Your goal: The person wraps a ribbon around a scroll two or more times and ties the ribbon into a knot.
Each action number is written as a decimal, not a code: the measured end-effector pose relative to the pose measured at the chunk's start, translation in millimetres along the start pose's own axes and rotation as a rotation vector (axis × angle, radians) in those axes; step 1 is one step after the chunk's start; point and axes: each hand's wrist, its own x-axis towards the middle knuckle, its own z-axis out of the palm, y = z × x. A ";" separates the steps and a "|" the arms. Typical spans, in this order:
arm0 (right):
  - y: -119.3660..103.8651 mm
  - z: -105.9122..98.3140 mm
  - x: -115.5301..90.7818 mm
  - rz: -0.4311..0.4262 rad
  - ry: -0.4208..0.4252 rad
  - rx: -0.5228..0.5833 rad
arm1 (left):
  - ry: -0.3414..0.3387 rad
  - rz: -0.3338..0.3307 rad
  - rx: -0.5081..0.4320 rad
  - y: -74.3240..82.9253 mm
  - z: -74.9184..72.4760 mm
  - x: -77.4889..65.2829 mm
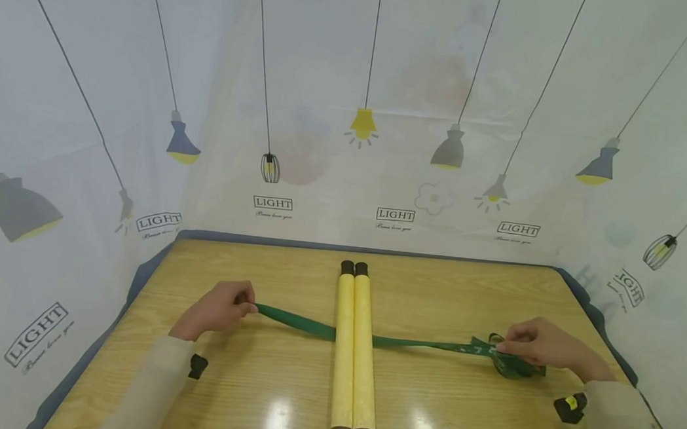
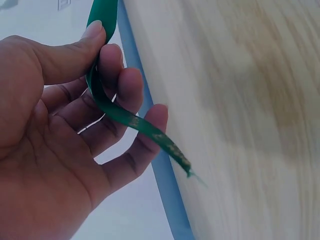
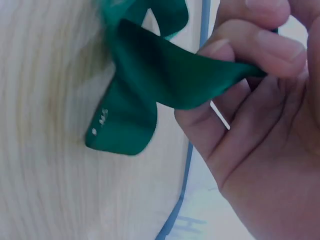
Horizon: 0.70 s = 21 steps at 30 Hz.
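Note:
Two yellow scroll-like rolls [image 1: 353, 353] with dark end caps lie side by side, lengthwise, in the middle of the table. A green ribbon [image 1: 295, 321] runs crosswise and is hidden where it passes under them. On the left, my left hand [image 1: 216, 308] pinches the ribbon near one end between thumb and forefinger. That frayed tail [image 2: 150, 132] hangs across the loosely bent fingers in the left wrist view. My right hand [image 1: 544, 348] pinches the ribbon on the other side, by a loose bunch of loops. In the right wrist view a ribbon loop [image 3: 122, 120] shows small pale lettering.
The wood-grain table [image 1: 239, 379] has a blue-grey border [image 1: 435, 253] along its back and sides. Pale sheeting [image 1: 329, 56] printed with hanging lamps stands round the back and both sides. A small black device [image 1: 570, 408] sits by the right wrist, another [image 1: 198, 366] by the left.

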 end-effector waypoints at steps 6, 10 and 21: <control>3.8 -11.8 -8.7 -0.039 -0.018 0.010 | 0.056 -0.025 0.012 -15.5 -20.3 -11.0; 7.7 -21.8 -18.9 -0.036 -0.014 0.011 | 0.116 -0.031 0.039 -26.3 -35.6 -22.1; 17.9 -49.2 -56.4 0.179 0.164 -0.048 | 0.214 -0.120 0.060 -61.4 -68.3 -52.9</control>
